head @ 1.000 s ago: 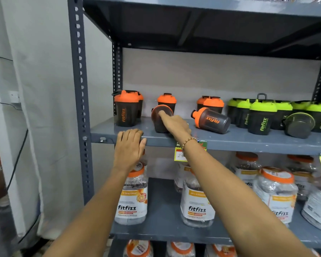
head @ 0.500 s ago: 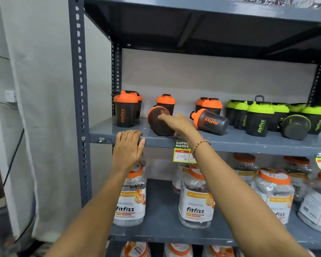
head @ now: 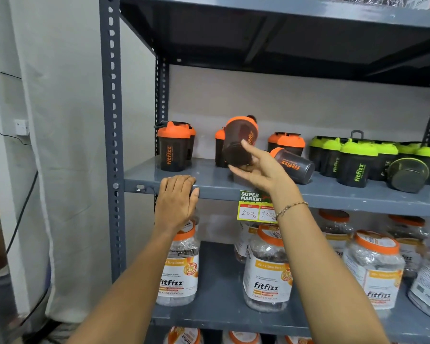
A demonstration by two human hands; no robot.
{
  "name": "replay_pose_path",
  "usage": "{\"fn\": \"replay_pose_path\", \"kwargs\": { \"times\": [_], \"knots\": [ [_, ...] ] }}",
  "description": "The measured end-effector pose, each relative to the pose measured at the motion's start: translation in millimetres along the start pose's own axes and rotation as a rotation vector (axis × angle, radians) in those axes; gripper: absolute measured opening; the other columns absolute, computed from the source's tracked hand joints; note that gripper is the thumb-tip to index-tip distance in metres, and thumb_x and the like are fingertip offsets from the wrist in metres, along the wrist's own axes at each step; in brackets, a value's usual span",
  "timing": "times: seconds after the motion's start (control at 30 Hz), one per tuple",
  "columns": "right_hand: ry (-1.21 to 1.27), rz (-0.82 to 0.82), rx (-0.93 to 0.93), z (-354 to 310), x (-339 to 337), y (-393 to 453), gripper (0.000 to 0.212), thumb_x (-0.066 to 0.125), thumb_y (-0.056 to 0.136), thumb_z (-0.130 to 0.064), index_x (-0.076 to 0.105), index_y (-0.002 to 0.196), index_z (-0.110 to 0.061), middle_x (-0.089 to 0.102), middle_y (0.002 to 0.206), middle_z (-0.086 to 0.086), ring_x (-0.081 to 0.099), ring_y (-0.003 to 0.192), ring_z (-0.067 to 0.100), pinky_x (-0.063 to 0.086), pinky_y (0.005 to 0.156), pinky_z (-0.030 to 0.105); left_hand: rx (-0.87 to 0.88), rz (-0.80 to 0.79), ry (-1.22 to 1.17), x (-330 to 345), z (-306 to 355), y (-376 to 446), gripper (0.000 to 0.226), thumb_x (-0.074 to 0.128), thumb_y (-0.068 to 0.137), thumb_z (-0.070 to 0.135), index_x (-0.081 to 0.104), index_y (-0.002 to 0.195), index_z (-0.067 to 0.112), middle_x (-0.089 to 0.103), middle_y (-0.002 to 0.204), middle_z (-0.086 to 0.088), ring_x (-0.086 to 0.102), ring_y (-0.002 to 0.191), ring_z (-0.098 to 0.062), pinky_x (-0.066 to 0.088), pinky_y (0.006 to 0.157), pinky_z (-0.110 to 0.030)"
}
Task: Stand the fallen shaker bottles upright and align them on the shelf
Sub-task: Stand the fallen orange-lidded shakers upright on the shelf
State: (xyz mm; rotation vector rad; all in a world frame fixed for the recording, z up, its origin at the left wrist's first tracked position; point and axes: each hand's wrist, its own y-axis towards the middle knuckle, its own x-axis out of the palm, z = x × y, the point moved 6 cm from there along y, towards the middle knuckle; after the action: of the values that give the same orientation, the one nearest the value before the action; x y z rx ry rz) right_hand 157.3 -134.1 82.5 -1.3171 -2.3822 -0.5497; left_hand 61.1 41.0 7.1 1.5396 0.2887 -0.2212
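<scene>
My right hand (head: 257, 167) grips a dark shaker bottle with an orange lid (head: 240, 142), lifted off the grey shelf (head: 209, 180) and tilted, lid up and leaning away. Right of it another orange-lidded shaker (head: 293, 166) lies on its side. Farther right a green-rimmed shaker (head: 407, 173) lies fallen, its base facing me, among upright green-lidded shakers (head: 358, 161). Upright orange-lidded shakers stand at the left (head: 173, 147) and at the back (head: 289, 142). My left hand (head: 175, 199) rests flat on the shelf's front edge.
A perforated grey upright (head: 111, 145) frames the shelf's left side and another shelf board (head: 283, 33) hangs close overhead. A price tag (head: 255, 207) hangs from the shelf edge. Clear Fitfizz jars (head: 267, 266) fill the shelf below. A white curtain (head: 60, 145) hangs at the left.
My right hand has lifted the fallen orange-lidded shaker off the shelf and turned it from lying base-toward-me to nearly upright. My left hand stays on the shelf edge.
</scene>
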Motion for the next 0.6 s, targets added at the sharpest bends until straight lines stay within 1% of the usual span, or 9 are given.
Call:
{"fn": "replay_pose_path", "kwargs": {
  "times": [0.07, 0.1, 0.17, 0.23, 0.27, 0.37, 0.47, 0.53, 0.6],
  "knots": [
    [-0.153, 0.004, -0.038, -2.6, 1.3, 5.0, 0.037, 0.076, 0.077, -0.013, 0.055, 0.107, -0.005, 0.063, 0.11, 0.017, 0.062, 0.106, 0.027, 0.054, 0.091, 0.04, 0.008, 0.014, 0.005, 2.0, -0.9, -0.4, 0.036, 0.04, 0.095, 0.037, 0.062, 0.11, 0.012, 0.067, 0.107, -0.006, 0.06, 0.1, -0.023, 0.033, 0.097, -0.034],
    [-0.267, 0.032, -0.059, -4.4, 1.2, 7.3, 0.037, 0.077, 0.076, -0.012, 0.057, 0.106, -0.004, 0.065, 0.106, 0.013, 0.065, 0.098, 0.021, 0.056, 0.086, 0.033, 0.015, 0.022, 0.007, 2.9, -1.3, -0.5, 0.035, 0.04, 0.095, 0.036, 0.061, 0.111, 0.012, 0.066, 0.107, -0.006, 0.059, 0.1, -0.023, 0.033, 0.097, -0.034],
    [-0.478, 0.12, -0.09, -6.4, -1.3, 13.6, 0.037, 0.08, 0.071, -0.011, 0.062, 0.102, -0.002, 0.07, 0.084, 0.005, 0.065, 0.071, 0.012, 0.054, 0.07, 0.023, 0.025, 0.033, 0.013, 5.3, -2.1, -0.9, 0.034, 0.041, 0.095, 0.036, 0.06, 0.111, 0.012, 0.066, 0.108, -0.007, 0.058, 0.101, -0.023, 0.032, 0.097, -0.034],
    [-0.684, 0.19, -0.101, -4.9, -2.5, 20.2, 0.026, 0.083, 0.067, -0.012, 0.065, 0.086, -0.007, 0.068, 0.057, -0.006, 0.059, 0.064, 0.014, 0.049, 0.068, 0.026, 0.026, 0.048, 0.026, 6.9, -2.8, -1.1, 0.034, 0.042, 0.094, 0.036, 0.059, 0.112, 0.013, 0.066, 0.108, -0.007, 0.057, 0.101, -0.022, 0.033, 0.097, -0.035],
    [-0.76, 0.204, -0.099, -2.5, -2.0, 25.0, 0.026, 0.084, 0.065, -0.011, 0.065, 0.083, -0.008, 0.069, 0.058, -0.006, 0.06, 0.07, 0.018, 0.048, 0.071, 0.028, 0.026, 0.057, 0.032, 7.4, -3.0, -1.3, 0.033, 0.042, 0.094, 0.035, 0.059, 0.112, 0.013, 0.066, 0.108, -0.007, 0.056, 0.101, -0.022, 0.033, 0.097, -0.035],
    [-0.88, 0.245, -0.101, 6.5, 3.4, 39.2, 0.04, 0.086, 0.06, -0.006, 0.067, 0.095, -0.003, 0.072, 0.099, 0.011, 0.064, 0.098, 0.028, 0.051, 0.084, 0.033, 0.033, 0.077, 0.039, 7.1, -2.3, -1.7, 0.033, 0.041, 0.094, 0.035, 0.058, 0.111, 0.013, 0.066, 0.107, -0.008, 0.055, 0.1, -0.022, 0.033, 0.096, -0.036],
    [-0.99, 0.269, -0.07, 16.8, 8.4, 51.2, 0.057, 0.087, 0.057, -0.008, 0.062, 0.108, 0.0, 0.067, 0.111, 0.016, 0.061, 0.106, 0.032, 0.051, 0.095, 0.04, 0.041, 0.08, 0.044, 6.9, -1.6, -1.7, 0.034, 0.04, 0.094, 0.035, 0.059, 0.111, 0.012, 0.065, 0.106, -0.008, 0.055, 0.1, -0.023, 0.033, 0.095, -0.036],
    [-1.036, 0.282, -0.067, 19.9, 10.5, 55.0, 0.058, 0.087, 0.057, -0.011, 0.061, 0.107, -0.002, 0.067, 0.109, 0.015, 0.061, 0.103, 0.031, 0.053, 0.09, 0.039, 0.043, 0.086, 0.044, 6.3, -1.0, -1.7, 0.033, 0.04, 0.094, 0.035, 0.058, 0.111, 0.013, 0.066, 0.106, -0.008, 0.056, 0.099, -0.023, 0.033, 0.096, -0.036],
    [-1.076, 0.297, -0.082, 20.8, 12.8, 54.7, 0.053, 0.088, 0.057, -0.016, 0.06, 0.101, -0.003, 0.067, 0.103, 0.013, 0.062, 0.096, 0.028, 0.052, 0.075, 0.033, 0.048, 0.096, 0.041, 5.9, -0.9, -2.2, 0.032, 0.039, 0.094, 0.034, 0.057, 0.111, 0.013, 0.066, 0.105, -0.008, 0.057, 0.099, -0.023, 0.033, 0.095, -0.036]
  ]
}}
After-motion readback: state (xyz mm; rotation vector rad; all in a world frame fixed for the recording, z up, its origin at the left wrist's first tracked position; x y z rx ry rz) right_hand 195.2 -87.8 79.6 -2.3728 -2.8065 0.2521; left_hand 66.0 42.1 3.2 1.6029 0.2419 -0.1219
